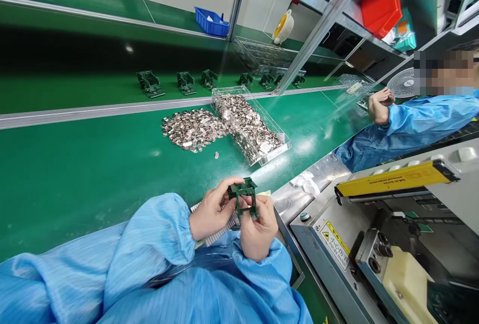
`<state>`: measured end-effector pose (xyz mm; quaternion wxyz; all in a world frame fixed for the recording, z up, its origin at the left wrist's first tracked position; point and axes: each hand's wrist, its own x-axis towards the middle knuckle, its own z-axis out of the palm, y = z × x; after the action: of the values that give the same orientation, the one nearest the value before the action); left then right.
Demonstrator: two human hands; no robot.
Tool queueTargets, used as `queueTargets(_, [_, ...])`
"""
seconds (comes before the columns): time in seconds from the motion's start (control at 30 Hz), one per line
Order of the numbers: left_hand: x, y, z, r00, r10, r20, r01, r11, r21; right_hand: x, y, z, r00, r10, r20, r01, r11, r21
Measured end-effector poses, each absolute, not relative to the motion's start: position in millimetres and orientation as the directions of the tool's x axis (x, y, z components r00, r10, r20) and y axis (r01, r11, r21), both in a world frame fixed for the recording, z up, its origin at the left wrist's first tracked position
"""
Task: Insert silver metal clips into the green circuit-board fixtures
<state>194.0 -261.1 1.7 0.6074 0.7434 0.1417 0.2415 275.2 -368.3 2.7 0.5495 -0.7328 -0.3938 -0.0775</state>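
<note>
Between my two hands is a dark green, open-framed plastic housing, held up over my lap near the bench's front edge. My left hand grips it from the left side, thumb in front and fingers along its top. The right hand is closed on its lower right part, fingertips at the opening. Under the hands shows part of a pale, grid-patterned sheet or tray, mostly covered. Ahead of them, a pile of small silver metal pieces spreads beside a clear plastic tray filled with more of the same.
Several similar green housings stand in a row along the conveyor behind the metal rail. At right is a machine with a yellow bar and a warning label. A co-worker in a blue sleeve sits beyond it.
</note>
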Motion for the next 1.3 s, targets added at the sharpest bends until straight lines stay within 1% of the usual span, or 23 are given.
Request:
queueTargets(0.1, [194, -261, 3, 0.836, 0.515, 0.192, -0.064, -0.255, 0.965, 275, -364, 3, 0.692, 0.477, 0.542, 0.674, -0.157, -0.722])
queueTargets(0.17, [194, -262, 2, 0.832, 0.519, 0.194, -0.057, -0.268, 0.962, 277, -364, 3, 0.712, 0.472, 0.52, 0.652, -0.17, -0.739])
queueTargets(0.3, [194, -262, 1, 0.832, 0.509, 0.219, -0.074, -0.29, 0.954, 279, -363, 2, 0.772, 0.452, 0.446, 0.549, -0.121, -0.827])
queueTargets(0.4, [194, -262, 2, 0.834, 0.5, 0.234, -0.076, -0.315, 0.946, 278, -362, 1, 0.811, 0.417, 0.41, 0.486, -0.088, -0.87])
queueTargets(0.57, [193, -263, 3, 0.84, 0.491, 0.232, -0.077, -0.315, 0.946, 276, -361, -1, 0.835, 0.389, 0.389, 0.455, -0.091, -0.886])
queueTargets(0.73, [193, -262, 1, 0.849, 0.479, 0.22, -0.067, -0.316, 0.946, 279, -364, -5, 0.808, 0.449, 0.381, 0.456, -0.069, -0.887])
queueTargets(0.8, [193, -261, 1, 0.856, 0.469, 0.217, -0.073, -0.308, 0.949, 280, -364, -9, 0.831, 0.437, 0.343, 0.394, -0.027, -0.919])
queueTargets(0.87, [192, -261, 1, 0.869, 0.448, 0.211, -0.082, -0.291, 0.953, 280, -364, -12, 0.863, 0.431, 0.262, 0.268, 0.048, -0.962])
queueTargets(0.97, [192, -261, 1, 0.889, 0.419, 0.187, -0.073, -0.274, 0.959, 283, -365, -14, 0.859, 0.492, 0.142, 0.064, 0.171, -0.983])
queueTargets(1.03, [191, -260, 0, 0.894, 0.414, 0.173, -0.072, -0.249, 0.966, 286, -369, -12, 0.825, 0.551, 0.128, 0.003, 0.222, -0.975])
queueTargets(1.1, [191, -260, -1, 0.895, 0.413, 0.167, -0.087, -0.206, 0.975, 291, -376, -7, 0.769, 0.617, 0.169, 0.006, 0.257, -0.966])
queueTargets(1.17, [190, -260, 4, 0.906, 0.395, 0.151, -0.09, -0.169, 0.981, 295, -387, 0, 0.684, 0.691, 0.235, 0.07, 0.258, -0.964])
queueTargets(1.23, [189, -262, 14, 0.937, 0.326, 0.123, -0.072, -0.166, 0.984, 298, -401, 10, 0.592, 0.75, 0.295, 0.192, 0.225, -0.955])
queueTargets(1.3, [190, -266, 32, 0.969, 0.218, 0.116, -0.07, -0.21, 0.975, 299, -419, 22, 0.536, 0.772, 0.342, 0.337, 0.176, -0.925])
